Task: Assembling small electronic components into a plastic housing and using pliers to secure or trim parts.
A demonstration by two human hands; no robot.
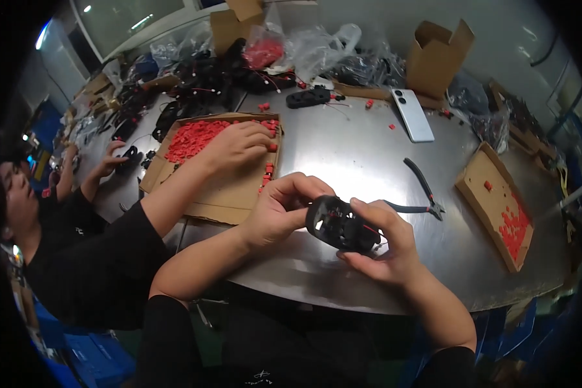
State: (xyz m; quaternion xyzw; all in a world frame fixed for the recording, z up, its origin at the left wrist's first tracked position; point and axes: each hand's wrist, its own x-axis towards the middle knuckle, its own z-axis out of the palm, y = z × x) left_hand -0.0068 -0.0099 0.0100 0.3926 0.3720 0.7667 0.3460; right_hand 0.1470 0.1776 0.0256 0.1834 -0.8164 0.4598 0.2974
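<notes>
Above the near edge of the metal table I hold a black plastic housing (335, 227) with an open, hollow side and small parts inside; what these are is too small to tell. My left hand (283, 208) pinches its left end between thumb and fingers. Around its right end close the thumb and fingers of my right hand (389, 240), beside a thin reddish wire. Just beyond my right hand lie cutting pliers (428, 194) with dark handles, one handle partly hidden behind that hand.
At left, a co-worker's hand (242, 143) reaches over a cardboard tray (216, 212) of small red parts; their other hand holds a black piece. A second cardboard tray (482, 169) with red bits sits right. A white phone (415, 119), another black housing (307, 98) and plastic bags lie farther back.
</notes>
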